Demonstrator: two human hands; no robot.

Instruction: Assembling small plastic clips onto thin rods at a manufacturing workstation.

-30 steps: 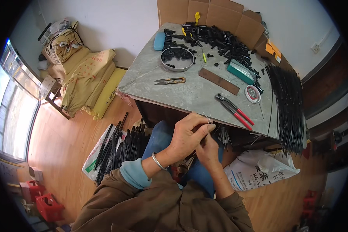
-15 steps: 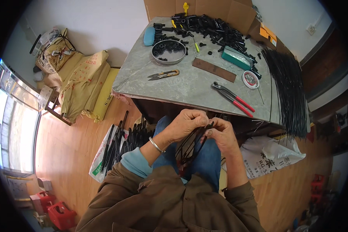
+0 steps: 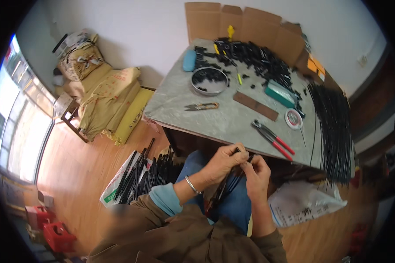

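Both hands meet over my lap, just off the table's front edge. My left hand (image 3: pixel 221 165), with a silver bangle at the wrist, is closed in a pinch on a small black part. Close against it, my right hand (image 3: pixel 257 177) pinches the upper end of some thin black rods (image 3: pixel 226 188). These hang down between my knees, and the fingers hide where they meet the part. Nearest on the tabletop lie pincers with red handles (image 3: pixel 274 139), thread snips (image 3: pixel 202 106) and a flat brown bar (image 3: pixel 255 105).
On the grey table (image 3: pixel 175 105) are a round metal tin (image 3: pixel 210 90), heaped black plastic parts (image 3: pixel 259 59), a green box (image 3: pixel 280 95), a small white tub (image 3: pixel 293 119) and a bundle of black wires (image 3: pixel 335 136). Bundled black rods (image 3: pixel 147 175) stand left of my legs.
The view has tilted, so the table sits lower and further right. My fingertips have come closer together, and a dark end now shows above my left fingers.
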